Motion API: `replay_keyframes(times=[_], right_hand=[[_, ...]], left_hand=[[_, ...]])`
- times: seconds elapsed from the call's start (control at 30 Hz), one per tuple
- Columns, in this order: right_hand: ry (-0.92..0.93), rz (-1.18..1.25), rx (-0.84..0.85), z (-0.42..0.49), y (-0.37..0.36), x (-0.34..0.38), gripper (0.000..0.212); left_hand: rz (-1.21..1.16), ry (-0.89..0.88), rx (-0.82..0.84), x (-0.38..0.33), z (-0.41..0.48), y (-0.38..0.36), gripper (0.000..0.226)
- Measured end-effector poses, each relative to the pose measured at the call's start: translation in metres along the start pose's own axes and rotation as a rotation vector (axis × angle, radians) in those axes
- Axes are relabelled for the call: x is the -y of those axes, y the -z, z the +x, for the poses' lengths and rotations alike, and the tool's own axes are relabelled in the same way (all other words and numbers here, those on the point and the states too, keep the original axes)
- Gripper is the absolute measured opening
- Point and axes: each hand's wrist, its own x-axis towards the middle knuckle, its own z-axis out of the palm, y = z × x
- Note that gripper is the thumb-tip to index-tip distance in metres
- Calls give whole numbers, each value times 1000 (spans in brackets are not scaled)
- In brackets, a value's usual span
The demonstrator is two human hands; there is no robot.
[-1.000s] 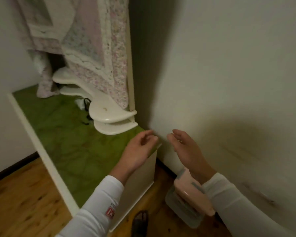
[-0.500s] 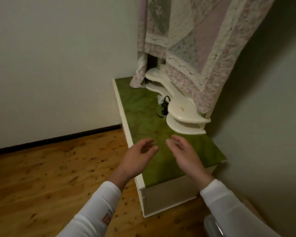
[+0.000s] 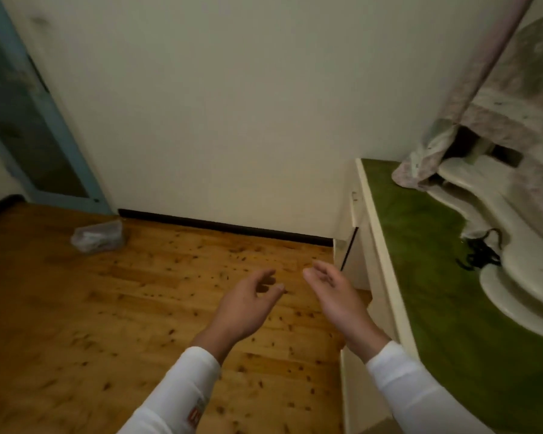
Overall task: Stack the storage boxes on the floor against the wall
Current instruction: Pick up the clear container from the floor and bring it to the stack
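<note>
A clear plastic storage box point(image 3: 97, 237) lies on the wooden floor at the far left, close to the wall and a blue door frame. My left hand point(image 3: 244, 308) and my right hand point(image 3: 339, 300) hover side by side above the floor in the middle of the view, palms facing each other, fingers loosely curled and apart, holding nothing. Both are well to the right of the box. The stacked boxes seen earlier are out of view.
A low white cabinet point(image 3: 376, 245) with a green top point(image 3: 427, 277) stands at the right, bearing cream curved shelves point(image 3: 496, 233) and a black cord point(image 3: 480, 252). A patchwork quilt point(image 3: 499, 98) hangs above it. A blue-framed door point(image 3: 29, 120) is at the left.
The view has swung left, away from the corner with the stacked boxes, past the green-topped cabinet, to the open floor and the lone box. My hands stay empty in front of me.
</note>
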Motion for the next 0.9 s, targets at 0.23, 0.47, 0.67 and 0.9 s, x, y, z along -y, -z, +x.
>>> replay_keyframes(times=[0.23,0.47,0.67,0.9], right_hand=[[24,-35,151,47,-160,43,51],[71,-133,297,88,-266,72,54],[90,-152,434,134,-341,84,49],[172,-177,589,233,-420,113,52]], left_hand=[[-33,120,-159,90,6,131,53],[-55,221,-301,148,7,211,52],[-93,326,-397,188,27,266,51],[-75,391,-532,226,95,341,50]])
